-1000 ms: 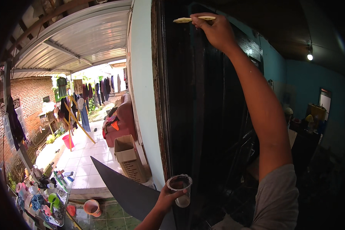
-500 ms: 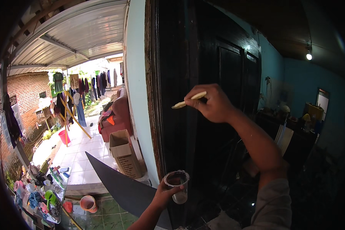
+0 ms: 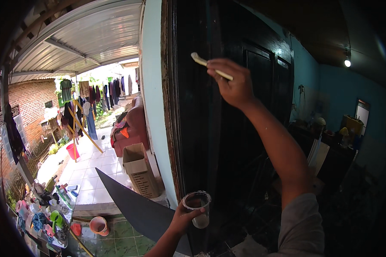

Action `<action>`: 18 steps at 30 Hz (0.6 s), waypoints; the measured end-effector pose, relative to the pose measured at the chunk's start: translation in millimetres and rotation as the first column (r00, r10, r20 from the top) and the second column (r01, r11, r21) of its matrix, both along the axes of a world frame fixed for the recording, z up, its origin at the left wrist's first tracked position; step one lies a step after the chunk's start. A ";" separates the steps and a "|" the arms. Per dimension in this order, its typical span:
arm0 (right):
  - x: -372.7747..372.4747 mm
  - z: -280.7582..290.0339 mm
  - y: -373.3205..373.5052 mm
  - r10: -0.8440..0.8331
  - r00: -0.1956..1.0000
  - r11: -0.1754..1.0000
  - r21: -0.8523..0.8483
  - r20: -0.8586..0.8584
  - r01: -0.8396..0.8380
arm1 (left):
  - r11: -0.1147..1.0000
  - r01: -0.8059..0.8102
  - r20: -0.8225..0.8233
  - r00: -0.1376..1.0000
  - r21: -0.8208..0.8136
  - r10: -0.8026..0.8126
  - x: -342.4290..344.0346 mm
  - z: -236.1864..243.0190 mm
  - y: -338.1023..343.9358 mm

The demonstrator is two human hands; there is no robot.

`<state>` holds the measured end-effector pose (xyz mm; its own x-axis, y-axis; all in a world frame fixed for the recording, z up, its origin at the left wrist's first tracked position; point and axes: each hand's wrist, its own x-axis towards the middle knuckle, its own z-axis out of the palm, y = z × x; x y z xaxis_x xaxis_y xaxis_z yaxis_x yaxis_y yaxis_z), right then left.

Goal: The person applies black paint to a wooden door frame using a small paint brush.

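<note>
In my right hand (image 3: pixel 232 81) is a paintbrush (image 3: pixel 200 60) with a pale handle, gripped between thumb and fingers. Its light bristle end points up and left, close in front of the dark, glossy door frame (image 3: pixel 197 107); whether it touches the surface I cannot tell. Lower down, my left hand (image 3: pixel 183 217) is wrapped round a clear plastic cup (image 3: pixel 201 220). The cup stands upright, with its open top showing and a whitish layer near the bottom. Behind my right hand is the dark panelled door (image 3: pixel 259 73).
A dark flat sheet (image 3: pixel 137 214) slants across the doorway at lower left. Beyond it stand a cardboard box (image 3: pixel 139 171) and a reddish sofa (image 3: pixel 136 124). A table of clutter (image 3: pixel 51 218) and an orange bucket (image 3: pixel 99 226) are at far left. A lit bulb (image 3: pixel 347 63) hangs at right.
My right hand has moved upward with the paintbrush, and the brush end now tilts up instead of down. My left hand and the cup have hardly moved.
</note>
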<state>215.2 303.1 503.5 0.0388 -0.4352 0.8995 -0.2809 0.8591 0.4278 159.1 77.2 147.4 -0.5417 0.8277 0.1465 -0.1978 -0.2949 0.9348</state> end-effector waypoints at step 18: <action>20.6 102.7 -1.9 0.014 0.889 0.972 -0.216 0.458 0.096 | 1.000 0.023 -0.013 1.000 -0.021 -0.023 -6.9 2.4 -8.1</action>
